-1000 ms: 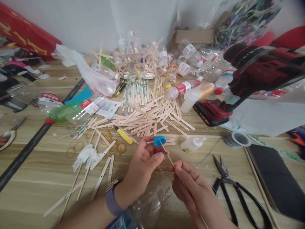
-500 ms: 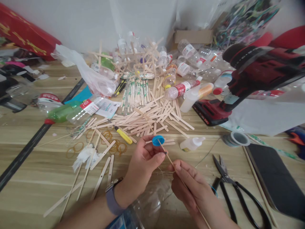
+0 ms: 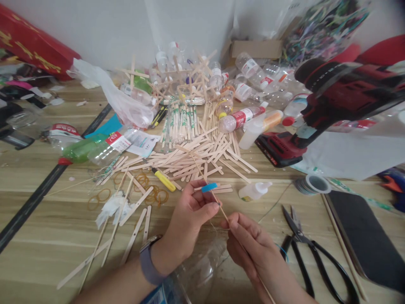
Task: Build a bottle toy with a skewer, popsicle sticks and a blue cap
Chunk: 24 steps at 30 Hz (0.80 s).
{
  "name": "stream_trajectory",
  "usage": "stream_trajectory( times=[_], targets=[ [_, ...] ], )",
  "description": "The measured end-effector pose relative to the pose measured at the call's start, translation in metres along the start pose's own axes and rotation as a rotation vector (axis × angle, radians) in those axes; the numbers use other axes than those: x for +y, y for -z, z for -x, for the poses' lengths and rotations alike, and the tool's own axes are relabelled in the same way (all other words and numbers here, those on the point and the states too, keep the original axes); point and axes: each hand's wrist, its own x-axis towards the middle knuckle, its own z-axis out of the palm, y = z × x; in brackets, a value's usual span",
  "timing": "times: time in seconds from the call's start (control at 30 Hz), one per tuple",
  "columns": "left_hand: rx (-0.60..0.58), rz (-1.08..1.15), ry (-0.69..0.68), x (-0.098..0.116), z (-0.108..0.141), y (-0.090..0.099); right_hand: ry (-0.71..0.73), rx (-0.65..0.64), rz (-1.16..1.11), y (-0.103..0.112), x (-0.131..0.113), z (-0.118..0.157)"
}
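One blue bottle cap [image 3: 209, 187] sits on one wooden skewer [image 3: 223, 212]. The right hand [image 3: 249, 242] grips the skewer; the left hand's [image 3: 191, 219] fingers appear to pinch it just below the cap, contact partly hidden. From the cap across the tabletop [image 3: 63, 226]: one yellow utility knife [image 3: 164, 179], nine o'clock; one squeeze bottle [image 3: 253, 191], three; one pair of shears [image 3: 302, 237], four.

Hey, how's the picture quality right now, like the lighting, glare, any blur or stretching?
Head view: soft, mostly even light, with the blue cap and thin stick easy to make out; head view: pale glints on the clear bottle below the hands; head view: fine label print too soft to read, the drill looking stretched near the edge, upper right corner dark.
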Motion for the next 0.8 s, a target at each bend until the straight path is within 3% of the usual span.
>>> stream_trajectory(
  times=[0.8],
  targets=[
    [0.011, -0.011, 0.134, 0.011, -0.001, -0.004, 0.038, 0.042, 0.153, -0.002, 0.0, 0.001]
  ],
)
